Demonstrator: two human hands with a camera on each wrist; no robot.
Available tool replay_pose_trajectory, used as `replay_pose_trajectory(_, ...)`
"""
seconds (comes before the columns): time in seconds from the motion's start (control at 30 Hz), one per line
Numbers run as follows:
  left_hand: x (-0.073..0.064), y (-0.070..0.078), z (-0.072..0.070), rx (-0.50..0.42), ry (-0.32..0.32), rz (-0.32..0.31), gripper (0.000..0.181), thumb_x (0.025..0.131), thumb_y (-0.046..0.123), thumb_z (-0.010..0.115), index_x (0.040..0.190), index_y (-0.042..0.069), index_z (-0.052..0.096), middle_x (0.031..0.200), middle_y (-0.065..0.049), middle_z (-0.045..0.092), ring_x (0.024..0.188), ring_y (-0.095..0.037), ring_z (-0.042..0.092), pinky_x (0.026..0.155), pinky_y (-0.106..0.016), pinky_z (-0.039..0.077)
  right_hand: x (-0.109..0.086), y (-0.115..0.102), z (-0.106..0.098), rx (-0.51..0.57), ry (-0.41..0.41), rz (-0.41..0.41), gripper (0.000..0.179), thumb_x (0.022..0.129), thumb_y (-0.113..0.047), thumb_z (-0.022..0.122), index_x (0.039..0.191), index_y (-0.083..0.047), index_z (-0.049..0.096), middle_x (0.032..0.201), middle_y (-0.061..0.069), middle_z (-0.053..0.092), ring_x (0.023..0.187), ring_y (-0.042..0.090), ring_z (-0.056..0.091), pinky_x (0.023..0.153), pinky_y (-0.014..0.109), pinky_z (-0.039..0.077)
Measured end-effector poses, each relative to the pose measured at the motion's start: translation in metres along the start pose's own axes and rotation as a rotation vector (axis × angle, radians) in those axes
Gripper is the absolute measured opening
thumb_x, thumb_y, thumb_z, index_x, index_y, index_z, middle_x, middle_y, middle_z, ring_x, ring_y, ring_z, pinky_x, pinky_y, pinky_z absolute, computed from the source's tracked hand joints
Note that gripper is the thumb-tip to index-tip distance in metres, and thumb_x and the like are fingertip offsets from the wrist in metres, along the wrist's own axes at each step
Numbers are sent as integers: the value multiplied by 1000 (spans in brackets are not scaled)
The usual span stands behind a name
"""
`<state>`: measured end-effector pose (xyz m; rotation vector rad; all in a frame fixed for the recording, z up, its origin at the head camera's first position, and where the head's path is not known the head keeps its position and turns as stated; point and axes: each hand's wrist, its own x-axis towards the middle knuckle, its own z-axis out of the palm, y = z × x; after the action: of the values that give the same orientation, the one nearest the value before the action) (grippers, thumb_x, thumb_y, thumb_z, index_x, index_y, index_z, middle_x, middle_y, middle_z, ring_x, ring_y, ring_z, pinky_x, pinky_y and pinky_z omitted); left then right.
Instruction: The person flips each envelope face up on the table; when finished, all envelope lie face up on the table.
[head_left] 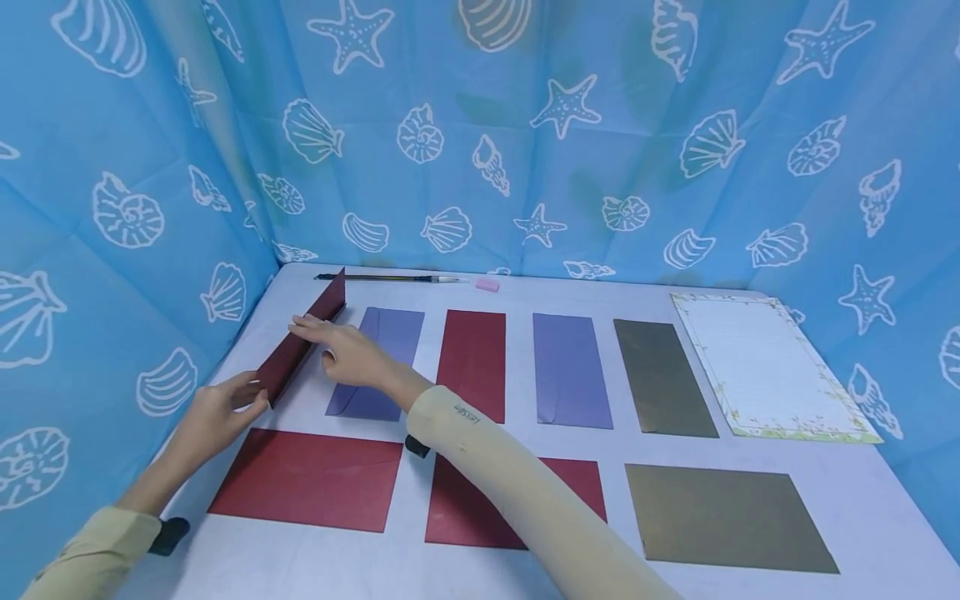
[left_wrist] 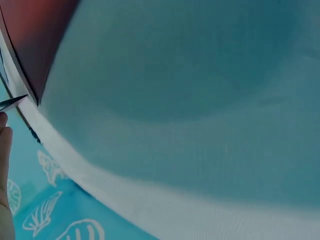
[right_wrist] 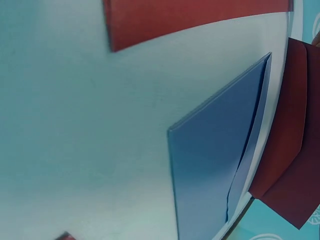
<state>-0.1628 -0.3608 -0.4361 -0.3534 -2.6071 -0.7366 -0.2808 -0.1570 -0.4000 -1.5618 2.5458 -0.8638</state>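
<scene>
At the left of the head view a red envelope [head_left: 281, 367] stands tilted on its long edge, lifted off the table. My left hand [head_left: 228, 410] pinches its near end between thumb and fingers. Farther along, my right hand [head_left: 348, 350] holds it too, with fingertips over the upper edge. In the right wrist view the envelope's flap [right_wrist: 285, 130] shows along the right edge; that hand is hidden there. Just right of it lies a purple envelope [head_left: 378, 358]. Nearer to me, another red envelope [head_left: 307, 479] lies flat. The left wrist view catches only a finger [left_wrist: 5, 165].
More flat envelopes lie in two rows: red [head_left: 472, 362], purple [head_left: 572, 371], brown [head_left: 667, 379], red [head_left: 577, 483] and brown [head_left: 735, 517]. A bordered paper pad [head_left: 776, 367] is at right. A brush [head_left: 390, 277] and pink eraser [head_left: 487, 285] lie by the back curtain [head_left: 450, 167].
</scene>
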Motion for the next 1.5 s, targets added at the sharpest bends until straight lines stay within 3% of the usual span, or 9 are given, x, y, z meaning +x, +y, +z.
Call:
replay_pose_trajectory(0.43,15,16,-17,52,180,106,49,76,-6,77,123,-3,64,104,-26,68,83,-38,69,76,3,29,7,-6,-3,-9,-70,33,65,91,7,49,150,-13,34,157,0,26,140,10,24,64,13,37)
replay_pose_trajectory(0.53,15,15,-18,49,178,93,44,77,-6,75,120,-4,65,105,-26,67,84,-39,69,76,3,29,7,-4,-3,68,-42,38,66,90,8,50,150,-12,33,156,2,27,108,7,58,59,15,35)
replay_pose_trajectory(0.63,15,10,-18,48,195,59,40,80,-3,74,119,-2,66,103,-26,68,82,-39,69,69,-3,42,5,2,0,168,21,66,65,90,7,52,150,-11,34,155,3,30,55,8,43,56,16,33)
replay_pose_trajectory(0.8,11,-52,-1,13,195,-59,41,90,15,70,130,18,63,107,-22,68,86,-35,69,60,-17,52,-2,15,5,210,21,156,60,93,1,53,150,-10,35,153,4,33,42,6,21,52,18,29)
replay_pose_trajectory(0.9,8,-90,7,0,188,-130,41,92,28,67,133,28,60,112,-17,68,91,-32,69,61,-4,42,-6,21,9,154,-52,176,58,94,-4,53,149,-8,35,152,5,34,41,6,22,49,17,29)
replay_pose_trajectory(0.97,8,-93,4,-9,178,-183,41,92,31,66,132,26,61,114,-16,68,93,-34,68,63,-4,43,-8,21,12,112,-100,169,57,94,-7,53,148,-8,36,152,6,35,40,8,28,47,17,29)
replay_pose_trajectory(1.13,8,-97,-3,-72,125,-299,47,91,43,65,131,20,62,110,-19,68,87,-23,71,56,-12,46,-9,16,22,34,-181,145,55,96,-12,54,148,-8,37,152,3,35,83,10,64,51,15,34)
replay_pose_trajectory(1.27,7,-80,-8,-85,78,-384,56,89,50,63,131,14,62,104,-19,70,79,-4,69,59,-10,46,-10,11,29,-9,-230,148,55,98,-18,54,149,-12,36,153,-2,33,139,9,31,88,10,40)
replay_pose_trajectory(1.5,7,-17,-31,-176,-15,-431,53,91,31,67,131,-3,57,108,-31,65,86,-25,71,60,-13,48,-12,5,36,-67,-298,137,53,99,-24,54,148,-12,37,153,-2,33,142,8,22,109,19,22)
